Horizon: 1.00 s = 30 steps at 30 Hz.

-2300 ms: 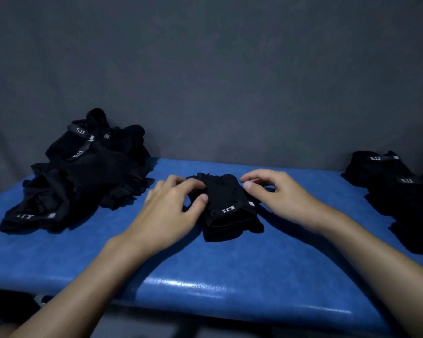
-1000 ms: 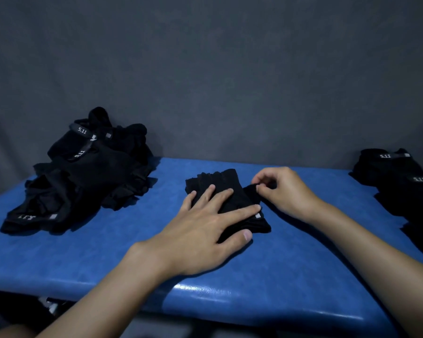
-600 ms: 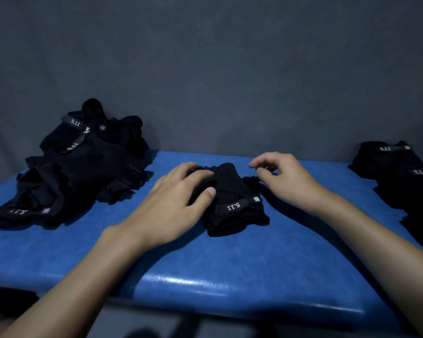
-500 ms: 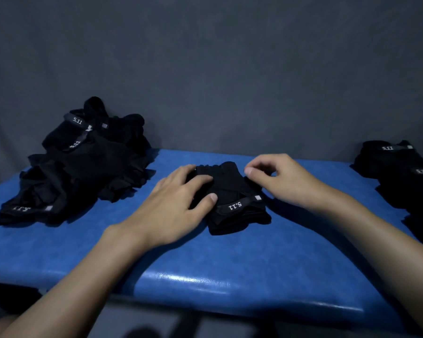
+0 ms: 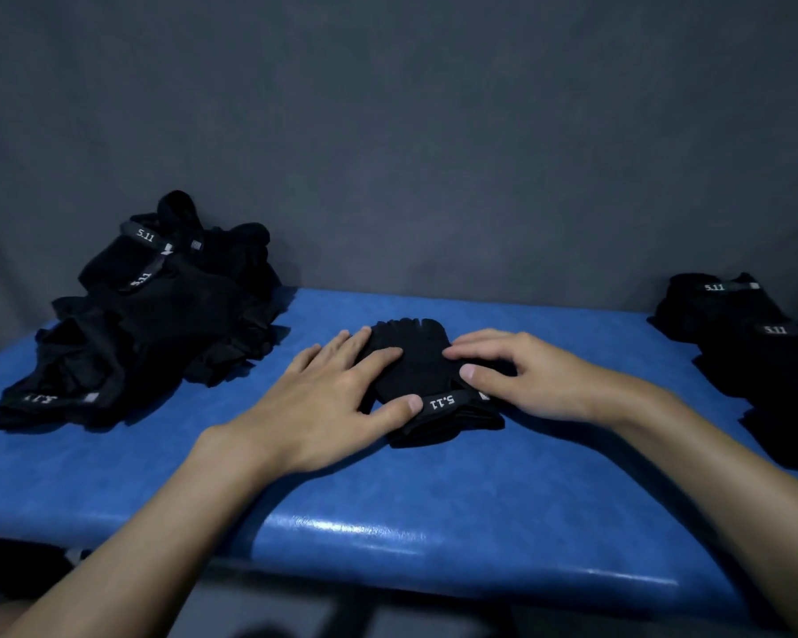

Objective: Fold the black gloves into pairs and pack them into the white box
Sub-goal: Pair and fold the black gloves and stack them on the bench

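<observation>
A folded pair of black gloves (image 5: 427, 366) with a grey "5.11" wrist strap lies in the middle of the blue table (image 5: 434, 508). My left hand (image 5: 328, 402) rests flat on the pair's left side, fingers straight, thumb by the strap. From the right, my right hand (image 5: 521, 370) presses on the pair with straight fingers and the thumb on top. A heap of loose black gloves (image 5: 148, 310) lies at the back left. No white box is in view.
Several stacked black gloves (image 5: 756, 343) sit at the table's right edge, partly cut off by the frame. A dark grey wall stands right behind the table. The table's front edge runs close to my forearms.
My right hand has moved from the pair's back right corner onto its top and flattened. The left hand's fingers have straightened over the left side. The pair looks flatter.
</observation>
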Available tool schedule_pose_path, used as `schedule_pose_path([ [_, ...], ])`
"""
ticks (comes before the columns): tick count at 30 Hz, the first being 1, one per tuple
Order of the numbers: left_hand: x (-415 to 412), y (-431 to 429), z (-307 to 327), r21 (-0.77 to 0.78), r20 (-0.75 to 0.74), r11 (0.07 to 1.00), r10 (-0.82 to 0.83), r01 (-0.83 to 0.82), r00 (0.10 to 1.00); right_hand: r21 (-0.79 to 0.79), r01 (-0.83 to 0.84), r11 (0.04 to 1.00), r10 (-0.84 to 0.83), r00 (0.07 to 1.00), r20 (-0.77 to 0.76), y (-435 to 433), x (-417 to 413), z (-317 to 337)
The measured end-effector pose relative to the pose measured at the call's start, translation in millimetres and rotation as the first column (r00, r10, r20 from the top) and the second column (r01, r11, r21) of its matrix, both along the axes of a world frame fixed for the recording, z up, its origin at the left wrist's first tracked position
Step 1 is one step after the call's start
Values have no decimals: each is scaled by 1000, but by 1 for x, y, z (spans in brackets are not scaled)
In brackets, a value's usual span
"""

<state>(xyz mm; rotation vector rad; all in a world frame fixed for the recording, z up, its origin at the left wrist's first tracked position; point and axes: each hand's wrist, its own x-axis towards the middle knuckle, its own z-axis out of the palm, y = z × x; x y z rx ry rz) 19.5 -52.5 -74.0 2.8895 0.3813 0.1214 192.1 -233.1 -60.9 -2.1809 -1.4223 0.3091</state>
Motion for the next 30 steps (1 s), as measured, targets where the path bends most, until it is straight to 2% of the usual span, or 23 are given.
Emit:
schedule_pose_path([
  [3,0,-1,-1,-3,16,1000,-2,2,1000,5,7,1000,-7,1000,4,-2,-1,-2],
  [7,-3,0,1,-63,105,998,-24,30,994,221,26,975,-12,998,-66,-8,-5,9],
  [9,-6,3,4,-98,199,992,-54,74,979,263,5,965,24,994,-108,-15,-6,17],
  [11,-9,6,8,-111,296,985,-97,135,950,229,-23,973,57,987,-147,-23,-6,23],
  [14,-14,5,13,-107,370,967,-178,232,912,81,-96,992,109,980,-168,-30,-6,28],
  [17,-18,2,12,-91,336,952,-246,292,909,-61,-142,988,138,988,-64,-32,-6,25],
  [19,-20,2,11,-112,272,945,-268,307,924,-98,-149,984,146,989,-35,-32,-6,23],
  [21,-21,3,10,-128,232,941,-278,313,932,-101,-149,984,146,989,-36,-32,-6,22],
  [30,-23,3,10,-127,247,947,-257,294,934,11,-114,993,114,993,-23,-30,-9,19],
])
